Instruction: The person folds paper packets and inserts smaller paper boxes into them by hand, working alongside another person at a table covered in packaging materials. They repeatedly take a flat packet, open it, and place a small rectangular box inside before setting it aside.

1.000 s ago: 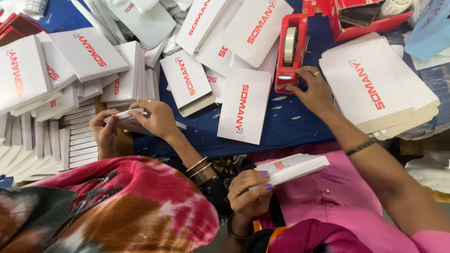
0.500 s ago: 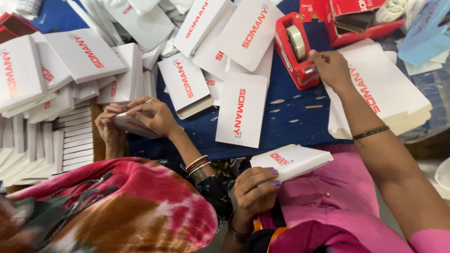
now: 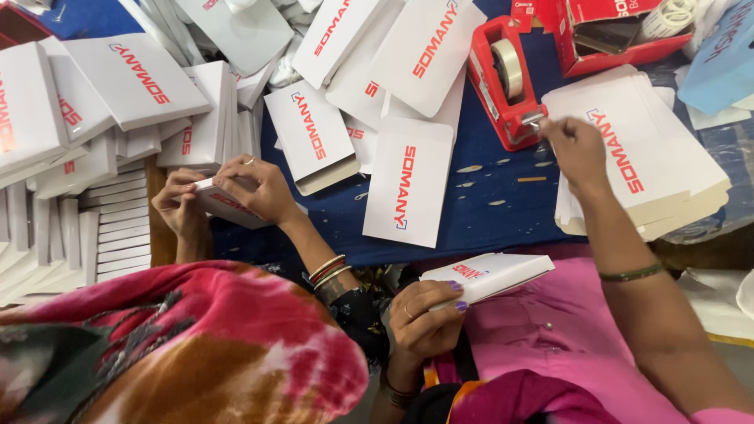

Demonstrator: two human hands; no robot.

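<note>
- The worktop (image 3: 487, 204), covered in blue cloth, fills the upper half of the frame; its near edge runs along the centre, and the only open cloth is a strip at centre right, dotted with small paper scraps.
- White flat cartons (image 3: 118, 86) with red lettering crowd the upper left and top centre, overlapping; one lies alone (image 3: 408, 184) at centre.
- A stack of flat white cartons (image 3: 652, 149) sits at upper right, just under the wearer's outstretched arm.
- A co-worker in a red patterned garment (image 3: 181, 353) fills the lower left; both of that person's hands (image 3: 228, 192) grip a small white box at centre left.
- A red open carton (image 3: 605, 31) sits at the top right.
- The red tape dispenser (image 3: 503, 78) stands upper centre right.
- The right hand (image 3: 577, 149) pinches at the dispenser's cutter end, fingertips closed on the tape end.
- The left hand (image 3: 424, 322) clasps a small white box (image 3: 491, 275) at lower centre, over the pink lap.
</note>
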